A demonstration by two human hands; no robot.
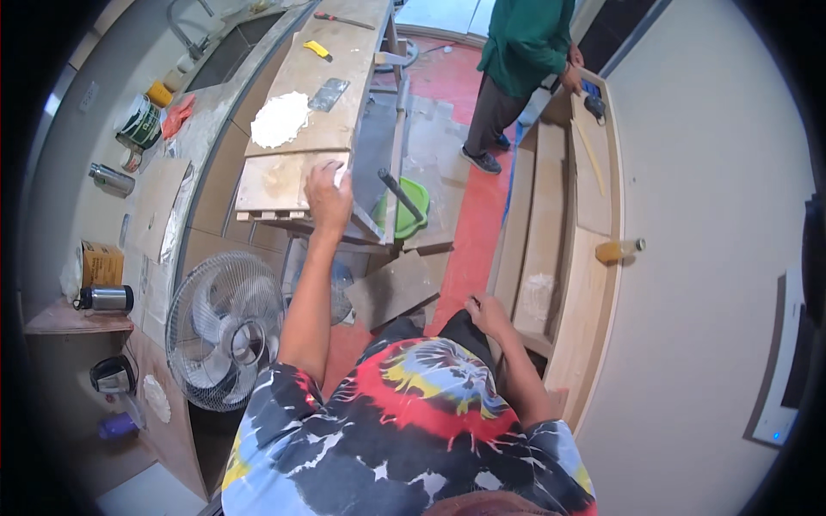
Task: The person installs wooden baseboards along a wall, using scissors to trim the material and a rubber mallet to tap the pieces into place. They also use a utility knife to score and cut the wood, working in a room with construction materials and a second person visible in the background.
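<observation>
My left hand (329, 196) is stretched forward over the near end of a long wooden workbench (274, 176). Its fingers are bent around something small and whitish that I cannot make out. Farther up the bench lie a spread of white putty (280, 119), a grey flat scraper blade (329, 95), a yellow utility knife (317, 50) and a screwdriver (344, 20) with a red handle. My right hand (489, 316) is low beside my right thigh, its fingers curled; whatever they hold, if anything, is hidden.
A standing fan (228, 331) is close on my left. Beyond the bench end a green basin (411, 209) sits on the floor near a loose board (391, 288). Along the right wall runs a long wooden frame (594, 284) bearing a bottle (619, 250). A person in green (525, 52) stands ahead.
</observation>
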